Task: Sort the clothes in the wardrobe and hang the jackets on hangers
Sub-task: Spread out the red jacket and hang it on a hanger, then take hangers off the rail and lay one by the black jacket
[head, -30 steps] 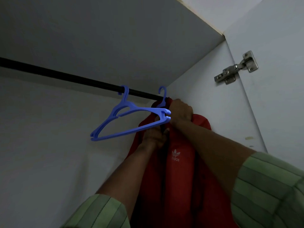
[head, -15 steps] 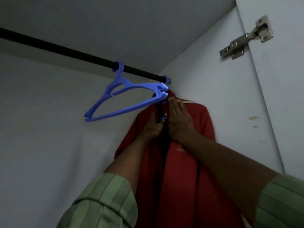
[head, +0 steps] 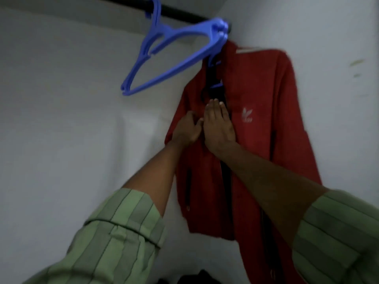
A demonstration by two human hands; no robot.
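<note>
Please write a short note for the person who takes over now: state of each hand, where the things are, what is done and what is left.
Left hand: fingers curled on the front of the red jacket, beside the zipper.
Right hand: flat, fingers straight, pressing the jacket front.
The jacket hangs at the right end of the black rod. Empty blue hangers hang just left of it.
Done: red jacket is hung.
Left: dark clothes at the bottom edge are unsorted; other jackets, if any, are out of view.
</note>
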